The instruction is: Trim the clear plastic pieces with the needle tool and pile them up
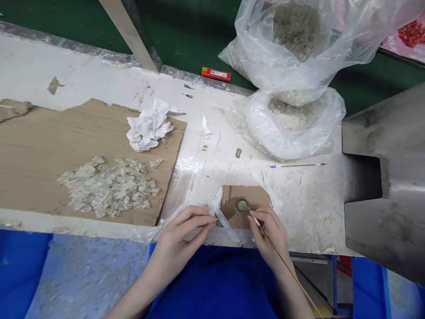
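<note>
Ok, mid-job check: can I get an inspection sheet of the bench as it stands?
Surface: scuffed white worktop, with a cardboard sheet on it.
Job's things: beaded round disc on a cardboard scrap; clear strip; translucent flakes on the sheet.
Clutter: crumpled white cloth, plastic bags of flakes, red lighter, purple-banded stick.
Hands: left hand touches the strip; right hand holds a thin wooden stick, its tip by the disc.
Cables: nothing seen.
Surroundings: grey metal housing at right, green surface beyond, blue fabric below.

This looks like a workshop. The worktop (76, 66) is old, scuffed and stained. Brown cardboard sheets (40, 155) lie on it, with big plastic bags (295, 128) of small pale bits, and a big gray metal cover (385, 186) stands beside it.
</note>
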`<state>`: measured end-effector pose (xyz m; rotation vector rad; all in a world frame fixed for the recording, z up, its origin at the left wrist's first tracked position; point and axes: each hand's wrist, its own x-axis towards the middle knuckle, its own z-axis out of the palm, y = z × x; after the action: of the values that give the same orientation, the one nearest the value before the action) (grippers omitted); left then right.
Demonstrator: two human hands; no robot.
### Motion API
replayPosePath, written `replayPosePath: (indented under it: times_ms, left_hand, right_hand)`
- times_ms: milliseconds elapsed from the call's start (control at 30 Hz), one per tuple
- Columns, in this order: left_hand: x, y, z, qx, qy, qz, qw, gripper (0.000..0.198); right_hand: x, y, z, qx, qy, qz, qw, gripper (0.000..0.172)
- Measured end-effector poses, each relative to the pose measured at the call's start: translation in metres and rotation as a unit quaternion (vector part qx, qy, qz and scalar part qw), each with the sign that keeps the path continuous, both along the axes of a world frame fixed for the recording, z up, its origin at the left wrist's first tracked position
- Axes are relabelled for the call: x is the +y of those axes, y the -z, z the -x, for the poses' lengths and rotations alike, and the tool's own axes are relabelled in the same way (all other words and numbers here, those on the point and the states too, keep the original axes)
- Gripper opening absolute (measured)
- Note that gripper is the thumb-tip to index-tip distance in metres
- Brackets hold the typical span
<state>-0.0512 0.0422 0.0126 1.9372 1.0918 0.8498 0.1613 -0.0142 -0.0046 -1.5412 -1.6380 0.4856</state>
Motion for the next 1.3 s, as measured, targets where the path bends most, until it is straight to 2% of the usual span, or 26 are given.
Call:
replayPosePath:
  times_ms: [100,300,467,567,667,867,967,1300]
  left_hand:
    - [0.000,-0.014,-0.008,-0.086,-0.008,0.069,0.994,0.023]
    - [0.002,-0.032,-0.020,-0.170,0.005,0.191,0.967,0.032]
    - [-0.004,-0.042,-0.024,-0.257,-0.019,0.259,0.931,0.016]
    - [-0.009,-0.047,-0.026,-0.278,-0.023,0.223,0.934,0.008]
    - [-0.012,-0.051,-0.028,-0.276,-0.003,0.166,0.947,0.009]
    - [-0.010,-0.055,-0.030,-0.266,0.012,0.133,0.955,0.014]
    - [-0.010,-0.055,-0.030,-0.263,0.019,0.130,0.956,0.013]
    - [-0.014,-0.052,-0.025,-0.241,0.029,0.074,0.967,0.005]
  right_hand:
    - [0.001,-0.001,0.000,0.020,0.015,-0.009,1.000,0.019]
    - [0.000,-0.012,0.005,0.109,0.074,-0.046,0.990,0.017]
    - [-0.014,-0.037,0.020,0.211,0.122,-0.065,0.968,0.011]
    - [-0.018,-0.055,0.027,0.284,0.068,-0.070,0.954,0.013]
    - [-0.018,-0.069,0.027,0.317,-0.005,-0.081,0.945,0.018]
    - [-0.017,-0.075,0.020,0.307,-0.062,-0.059,0.948,0.031]
    - [-0.018,-0.074,0.019,0.294,-0.076,-0.050,0.951,0.039]
    - [-0.017,-0.076,0.019,0.264,-0.069,-0.022,0.962,0.036]
